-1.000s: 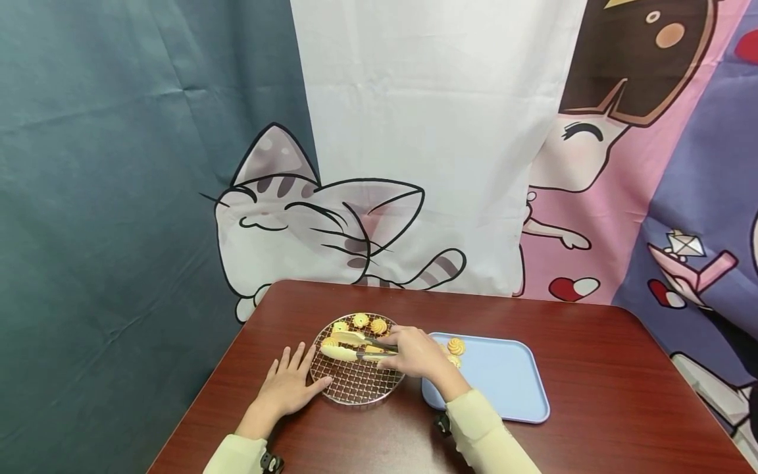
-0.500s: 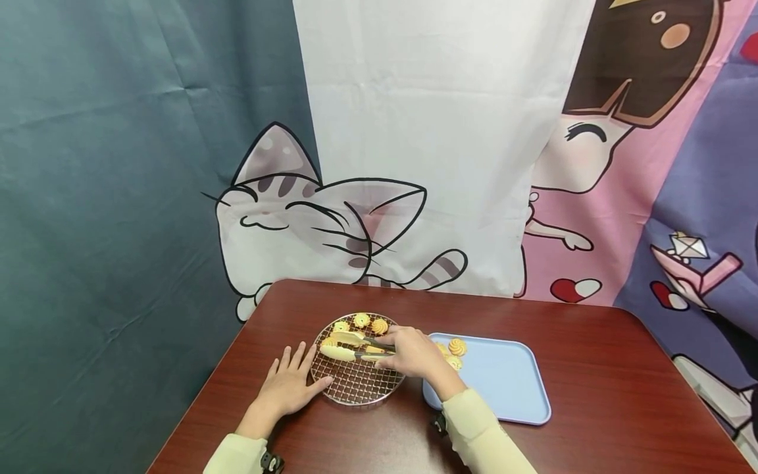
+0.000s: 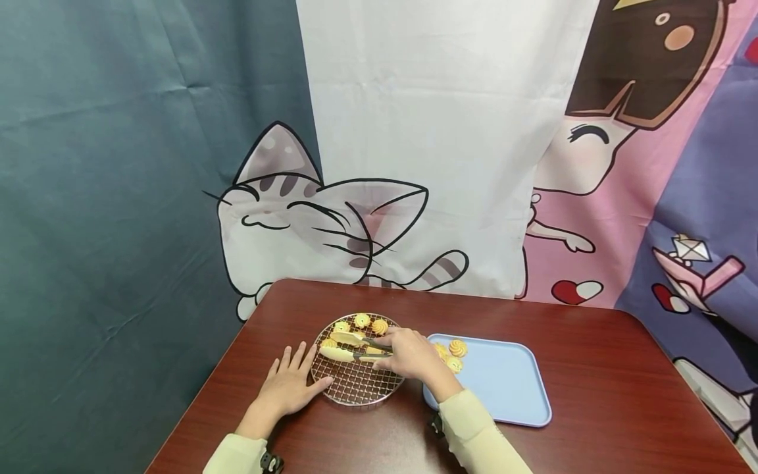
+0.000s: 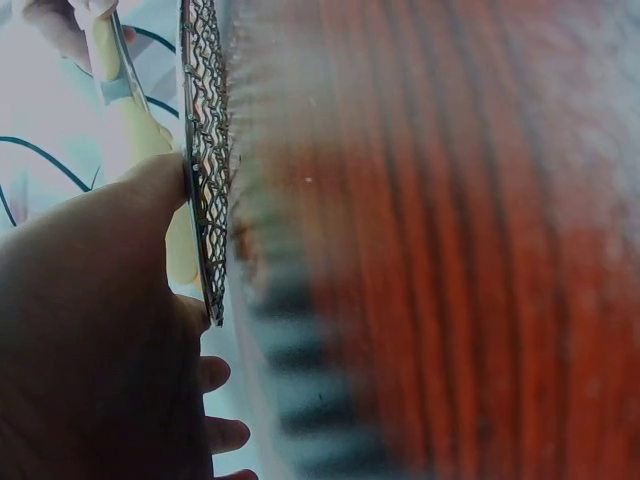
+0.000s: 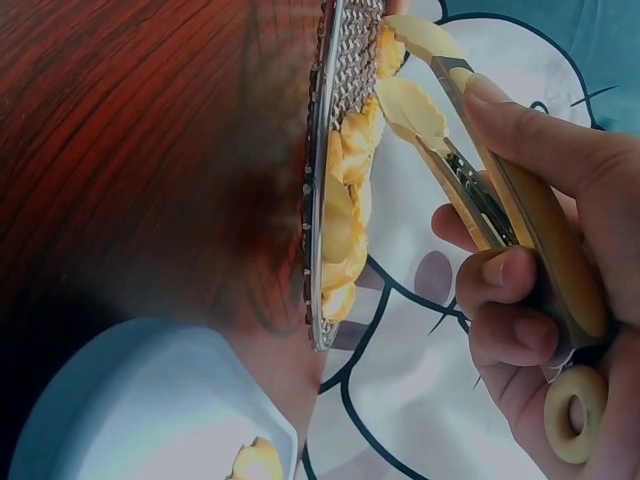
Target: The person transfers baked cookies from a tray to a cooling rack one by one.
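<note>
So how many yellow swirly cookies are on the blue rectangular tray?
3 visible, near the far left corner of the tray: the back right cookie, the front cookie and the left cookie. The right hand may hide more.

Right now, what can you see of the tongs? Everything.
The tongs have two pale yellow heads with scalloped edges, metallic-looking arms, a yellow grip panel and a pale yellow ring at the rear end. The right hand grips them, tilted heads-down. The heads are parted and point to the person's left, over the wire rack, close by a cookie near its left edge; I can't tell whether they touch it.
</note>
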`<state>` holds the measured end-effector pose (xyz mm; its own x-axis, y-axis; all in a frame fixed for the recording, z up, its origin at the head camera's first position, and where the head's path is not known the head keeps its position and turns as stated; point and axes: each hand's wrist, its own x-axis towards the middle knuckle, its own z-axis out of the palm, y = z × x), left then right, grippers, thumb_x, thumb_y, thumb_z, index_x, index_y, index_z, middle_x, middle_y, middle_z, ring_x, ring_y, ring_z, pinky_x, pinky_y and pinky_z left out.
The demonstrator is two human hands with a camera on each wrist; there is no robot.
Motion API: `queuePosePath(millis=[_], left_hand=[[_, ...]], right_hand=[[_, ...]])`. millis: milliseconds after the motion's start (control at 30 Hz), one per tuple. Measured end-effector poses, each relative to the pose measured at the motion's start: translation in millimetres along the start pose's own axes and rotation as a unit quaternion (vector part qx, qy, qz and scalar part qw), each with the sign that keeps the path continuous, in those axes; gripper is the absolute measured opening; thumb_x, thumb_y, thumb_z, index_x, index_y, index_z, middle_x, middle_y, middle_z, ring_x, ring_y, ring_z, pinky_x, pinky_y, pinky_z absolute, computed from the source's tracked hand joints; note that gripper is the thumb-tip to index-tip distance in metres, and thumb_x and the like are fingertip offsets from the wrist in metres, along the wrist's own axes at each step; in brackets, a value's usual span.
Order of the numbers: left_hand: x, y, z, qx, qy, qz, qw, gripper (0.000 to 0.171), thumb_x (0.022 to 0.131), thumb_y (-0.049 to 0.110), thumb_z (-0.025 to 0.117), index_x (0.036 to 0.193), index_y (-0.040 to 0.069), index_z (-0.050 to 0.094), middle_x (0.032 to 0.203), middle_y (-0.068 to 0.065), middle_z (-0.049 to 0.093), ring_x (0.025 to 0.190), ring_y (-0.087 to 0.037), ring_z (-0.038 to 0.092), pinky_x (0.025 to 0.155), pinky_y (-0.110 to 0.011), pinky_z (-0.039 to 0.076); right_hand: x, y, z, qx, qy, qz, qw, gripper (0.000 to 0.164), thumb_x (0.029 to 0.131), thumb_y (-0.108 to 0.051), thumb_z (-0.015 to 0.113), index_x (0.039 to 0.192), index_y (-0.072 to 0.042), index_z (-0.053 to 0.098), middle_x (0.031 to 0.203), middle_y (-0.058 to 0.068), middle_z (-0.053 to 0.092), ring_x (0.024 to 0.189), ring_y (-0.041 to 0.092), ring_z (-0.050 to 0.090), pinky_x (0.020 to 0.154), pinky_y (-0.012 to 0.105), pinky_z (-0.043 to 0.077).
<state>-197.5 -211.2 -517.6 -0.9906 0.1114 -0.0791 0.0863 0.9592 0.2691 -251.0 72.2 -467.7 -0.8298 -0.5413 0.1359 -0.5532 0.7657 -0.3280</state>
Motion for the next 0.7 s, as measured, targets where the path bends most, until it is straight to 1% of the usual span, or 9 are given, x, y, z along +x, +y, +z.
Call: queuePosePath(millis=[67,133,333,433,500,567,700], left_hand=[[-0.3,-0.2,0.0,0.0,0.0,-0.001,1.0,0.09,0.095,0.069,0.05,0.161,0.011,0.029,0.165,-0.021,0.024,0.15,-0.051,0.016,0.118,-0.068,0.015],[-0.3,-0.4,0.2,0.0,0.0,-0.001,1.0,0.09,0.095,0.069,0.05,0.161,0.011,0.029,0.165,-0.021,0.024,0.151,-0.051,0.016,0.118,-0.068,0.015],[1.1,-0.9,1.5,0.0,0.001,0.0,1.0,0.09,0.095,0.068,0.05,0.161,0.01,0.029,0.165,-0.021,0.024,0.151,-0.051,0.016,0.118,-0.068,0.015],[1.5,-0.6,1.7,0.0,-0.002,-0.001,1.0,0.089,0.096,0.068,0.05,0.161,0.011,0.029,0.165,-0.021,0.024,0.151,-0.051,0.016,0.118,-0.068,0.015],[1.6,-0.3,1.4,0.0,-0.003,-0.002,1.0,0.09,0.096,0.068,0.05,0.161,0.01,0.029,0.165,-0.021,0.024,0.151,-0.051,0.015,0.118,-0.068,0.015],[1.5,-0.3,1.2,-0.002,-0.006,-0.003,1.0,0.09,0.095,0.068,0.05,0.161,0.01,0.029,0.165,-0.021,0.023,0.151,-0.051,0.015,0.118,-0.068,0.015],[1.7,-0.6,1.7,-0.005,-0.006,-0.005,1.0,0.09,0.096,0.067,0.051,0.161,0.009,0.029,0.165,-0.022,0.023,0.151,-0.051,0.014,0.118,-0.068,0.014]], right_hand=[[0.3,-0.3,0.2,0.0,-0.001,0.0,1.0,0.05,0.081,-0.045,0.083,0.127,-0.026,0.074,0.111,-0.005,0.069,0.085,0.02,0.067,0.068,0.038,0.054],[0.3,-0.7,0.0,-0.002,0.0,0.0,1.0,0.051,0.081,-0.045,0.083,0.128,-0.026,0.073,0.113,-0.004,0.069,0.087,0.021,0.068,0.069,0.038,0.055],[-3.6,0.4,-3.7,-0.001,0.011,-0.007,1.0,0.052,0.082,-0.044,0.083,0.128,-0.025,0.073,0.124,0.001,0.07,0.101,0.027,0.07,0.081,0.044,0.057],[-7.2,3.0,-7.7,0.0,0.02,-0.009,1.0,0.051,0.082,-0.043,0.083,0.127,-0.024,0.074,0.124,0.0,0.07,0.102,0.026,0.07,0.084,0.044,0.058],[-9.9,5.4,-10.6,-0.001,0.027,-0.009,1.0,0.051,0.081,-0.043,0.084,0.127,-0.023,0.074,0.119,-0.002,0.07,0.096,0.024,0.071,0.081,0.042,0.058],[-12.6,7.7,-13.4,-0.001,0.032,-0.007,0.999,0.051,0.081,-0.044,0.084,0.127,-0.024,0.074,0.112,-0.006,0.07,0.086,0.019,0.069,0.074,0.038,0.057],[-18.1,12.1,-17.1,0.006,0.037,-0.009,0.999,0.052,0.08,-0.044,0.084,0.126,-0.023,0.074,0.099,-0.008,0.066,0.069,0.01,0.057,0.063,0.03,0.05]])
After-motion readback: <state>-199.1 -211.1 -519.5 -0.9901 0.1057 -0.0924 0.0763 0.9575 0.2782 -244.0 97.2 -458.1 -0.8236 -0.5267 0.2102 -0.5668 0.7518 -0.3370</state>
